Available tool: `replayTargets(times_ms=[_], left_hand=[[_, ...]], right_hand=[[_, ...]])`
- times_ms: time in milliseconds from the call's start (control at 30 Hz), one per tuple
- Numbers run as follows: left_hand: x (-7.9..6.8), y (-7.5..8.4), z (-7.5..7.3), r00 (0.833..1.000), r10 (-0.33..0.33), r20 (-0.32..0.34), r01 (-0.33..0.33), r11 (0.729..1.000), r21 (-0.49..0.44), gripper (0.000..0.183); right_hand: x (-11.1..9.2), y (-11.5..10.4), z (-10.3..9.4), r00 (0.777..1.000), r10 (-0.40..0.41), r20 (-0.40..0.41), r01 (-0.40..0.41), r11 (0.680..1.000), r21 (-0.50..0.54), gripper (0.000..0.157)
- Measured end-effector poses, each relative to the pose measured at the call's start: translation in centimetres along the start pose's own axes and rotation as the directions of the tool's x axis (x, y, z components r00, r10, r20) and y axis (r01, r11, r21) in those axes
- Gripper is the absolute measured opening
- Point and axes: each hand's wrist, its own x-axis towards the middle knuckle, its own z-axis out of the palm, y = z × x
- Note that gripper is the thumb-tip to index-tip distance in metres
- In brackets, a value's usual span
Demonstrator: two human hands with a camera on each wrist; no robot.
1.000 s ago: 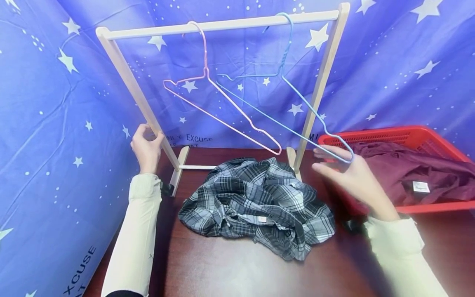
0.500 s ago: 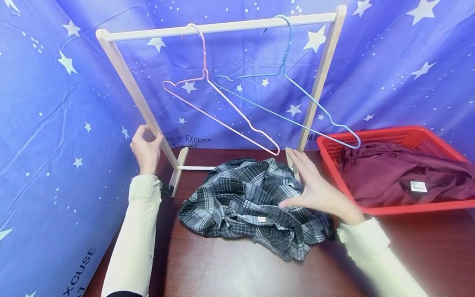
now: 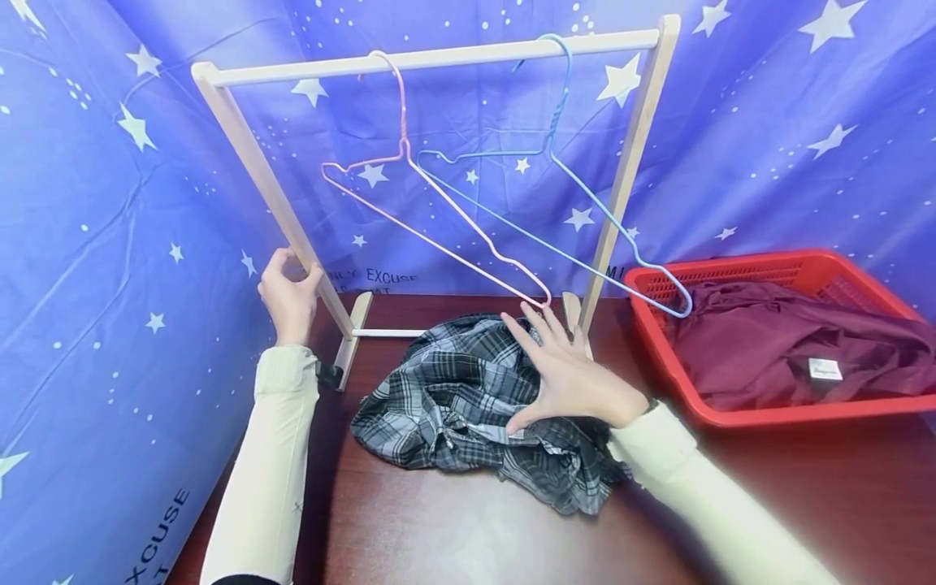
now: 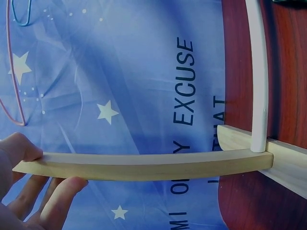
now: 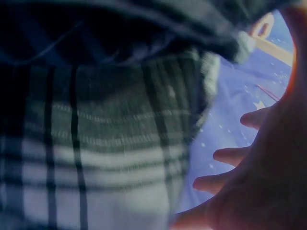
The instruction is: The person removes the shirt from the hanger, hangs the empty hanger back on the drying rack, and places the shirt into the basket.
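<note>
My left hand (image 3: 288, 296) grips the left upright (image 4: 144, 165) of a small wooden clothes rack, thumb on one side and fingers on the other in the left wrist view. A crumpled grey-and-black plaid shirt (image 3: 439, 398) lies on the table in front of the rack. Over its right part is my right hand (image 3: 578, 378), fingers spread and holding nothing. Plaid cloth (image 5: 110, 158) fills much of the right wrist view beside those fingers (image 5: 232, 155). Just above the fingertips hangs the lower corner of a pink wire hanger (image 3: 403, 122).
A blue wire hanger (image 3: 561, 101) hangs from the top rail (image 3: 468, 55), to the right of the pink one. On the right stands a red plastic basket (image 3: 746, 418) with a maroon garment (image 3: 753, 349) in it. A starry blue cloth (image 3: 768, 187) backs the table.
My right hand has moved left from beside the blue hanger and basket to over the plaid shirt. The blue hanger has swung slightly. My left hand stays put on the upright.
</note>
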Motion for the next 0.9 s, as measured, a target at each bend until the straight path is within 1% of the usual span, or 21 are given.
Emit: replayTargets(times_ms=[133, 167, 333, 433, 567, 667, 900], left_hand=[[0.0, -0.1, 0.1, 1.000, 0.004, -0.008, -0.004, 1.000, 0.013, 0.021], [0.0, -0.1, 0.2, 1.000, 0.004, -0.009, -0.004, 1.000, 0.019, 0.020], [-0.1, -0.2, 0.2, 1.000, 0.010, -0.022, -0.009, 1.000, 0.029, 0.020], [0.0, -0.3, 0.2, 0.999, 0.030, -0.037, -0.029, 0.999, 0.024, 0.020], [0.0, -0.5, 0.3, 0.997, 0.050, -0.051, -0.049, 0.998, 0.026, 0.019], [0.1, -0.5, 0.3, 0.997, 0.052, -0.051, -0.050, 0.998, 0.027, 0.019], [0.1, -0.4, 0.3, 0.999, 0.037, -0.040, -0.036, 0.999, 0.023, 0.019]], right_hand=[[1.1, -0.2, 1.1, 0.998, -0.007, 0.059, 0.009, 1.000, -0.021, 0.146], [1.4, -0.2, 1.5, 0.997, -0.004, 0.079, 0.006, 1.000, -0.014, 0.145], [2.8, -0.2, 2.8, 0.986, 0.025, 0.167, -0.017, 0.999, -0.049, 0.147], [3.6, -0.2, 3.6, 0.973, 0.041, 0.226, -0.029, 0.998, -0.053, 0.149], [4.1, 0.1, 4.3, 0.951, 0.069, 0.303, -0.058, 0.997, -0.046, 0.151], [4.2, 0.4, 4.5, 0.940, 0.086, 0.330, -0.073, 0.996, -0.051, 0.150], [4.4, 0.8, 5.1, 0.930, 0.080, 0.359, -0.068, 0.997, -0.046, 0.144]])
